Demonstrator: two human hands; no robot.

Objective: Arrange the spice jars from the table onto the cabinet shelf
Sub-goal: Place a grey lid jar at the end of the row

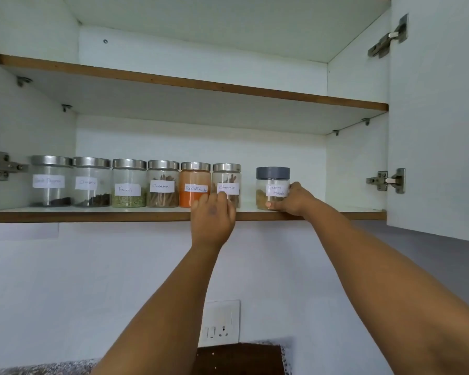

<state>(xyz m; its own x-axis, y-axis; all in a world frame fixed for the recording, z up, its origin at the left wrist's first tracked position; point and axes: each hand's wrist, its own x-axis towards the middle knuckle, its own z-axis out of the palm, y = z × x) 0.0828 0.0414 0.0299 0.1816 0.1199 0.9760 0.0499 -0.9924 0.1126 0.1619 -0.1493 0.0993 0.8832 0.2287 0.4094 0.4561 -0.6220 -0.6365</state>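
Note:
Several labelled glass spice jars with steel lids stand in a row on the lower cabinet shelf [92, 215]. The red chilli powder jar [195, 175] and a cinnamon jar [227, 177] are at the row's right end. My left hand [213, 213] reaches up in front of these two, fingers touching the base of the cinnamon jar. A gap to the right stands a grey-lidded garam masala jar [271, 185]. My right hand [293, 198] wraps its right side and base, thumb across the front.
The upper shelf [190, 83] holds nothing visible. Cabinet doors stand open on both sides, the right door [439, 117] close by. The shelf right of the garam masala jar is bare. A wall socket [220, 322] sits below, over a dark counter.

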